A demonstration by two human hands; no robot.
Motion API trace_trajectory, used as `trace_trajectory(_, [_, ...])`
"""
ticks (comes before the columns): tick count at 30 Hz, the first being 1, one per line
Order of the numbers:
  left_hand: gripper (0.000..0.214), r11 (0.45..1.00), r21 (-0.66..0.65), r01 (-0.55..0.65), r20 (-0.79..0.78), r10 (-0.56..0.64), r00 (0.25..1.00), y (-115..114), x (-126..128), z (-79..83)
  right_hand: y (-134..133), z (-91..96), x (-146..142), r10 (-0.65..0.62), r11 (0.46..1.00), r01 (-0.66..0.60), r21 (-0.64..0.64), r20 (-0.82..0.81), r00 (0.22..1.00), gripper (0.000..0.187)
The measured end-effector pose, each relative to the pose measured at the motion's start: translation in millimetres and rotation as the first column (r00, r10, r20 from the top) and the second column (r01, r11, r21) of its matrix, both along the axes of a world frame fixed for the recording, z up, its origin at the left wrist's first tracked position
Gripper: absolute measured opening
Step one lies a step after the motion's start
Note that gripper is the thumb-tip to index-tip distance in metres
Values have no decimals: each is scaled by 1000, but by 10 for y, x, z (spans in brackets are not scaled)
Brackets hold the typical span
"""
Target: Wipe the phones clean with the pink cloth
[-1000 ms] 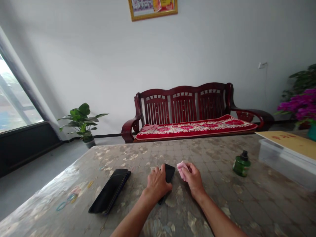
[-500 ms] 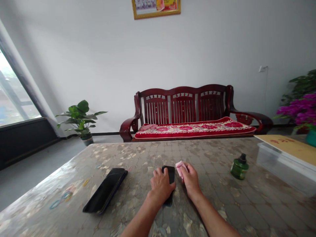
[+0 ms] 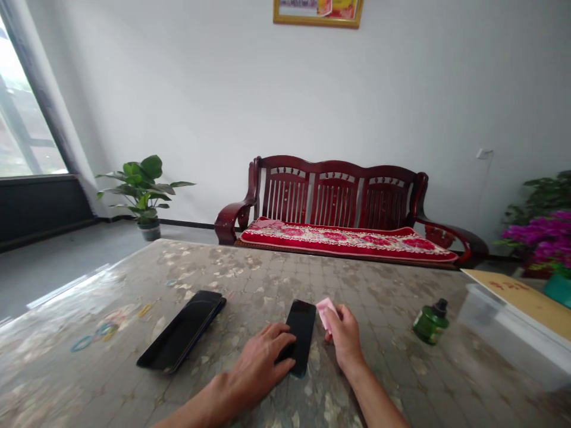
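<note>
A small black phone [image 3: 298,333] lies flat on the patterned table [image 3: 401,380] in front of me. My left hand [image 3: 256,367] rests on the phone's near left edge with its fingers stretched out flat. My right hand [image 3: 343,340] is closed on a small pink cloth [image 3: 325,311], held just to the right of the phone's far end. A larger black phone or tablet [image 3: 182,337] lies to the left, apart from both hands.
A small green bottle [image 3: 430,324] with a black cap stands to the right. A clear plastic box with a tan lid [image 3: 517,315] sits at the table's right edge. Coloured rubber bands [image 3: 96,336] lie at the left. A red wooden bench [image 3: 343,214] stands behind.
My left hand has slid back toward me from the middle of the small phone to its near end, so more of the screen shows. The camera has swung left and up.
</note>
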State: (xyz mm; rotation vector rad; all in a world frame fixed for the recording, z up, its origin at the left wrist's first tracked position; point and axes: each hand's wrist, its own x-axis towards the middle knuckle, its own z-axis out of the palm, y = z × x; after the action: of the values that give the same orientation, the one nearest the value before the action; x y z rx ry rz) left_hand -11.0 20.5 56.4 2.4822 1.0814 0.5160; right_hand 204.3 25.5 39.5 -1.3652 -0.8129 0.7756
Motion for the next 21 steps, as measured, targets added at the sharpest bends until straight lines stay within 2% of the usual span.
trace_trajectory(6, [27,997,79,17,54,-21,998,-50,52,-159,4,-29,84,-128,987,150,-63,271,954,25])
trace_trajectory(10, [24,997,75,6,62,-11,998,-83,65,-179,51,10,95,-214,975,212,67,539,815,21])
trace_trajectory(15, [29,998,60,21,59,-24,998,-120,32,-169,125,45,25,-159,987,84,135,804,573,22])
trace_trajectory(19, [32,997,53,50,76,-54,996,-123,9,-186,159,36,33,-27,997,-61,53,926,378,18])
trace_trajectory(21, [31,997,49,62,87,-66,994,-113,6,-203,152,41,41,48,989,-149,-1,949,311,18])
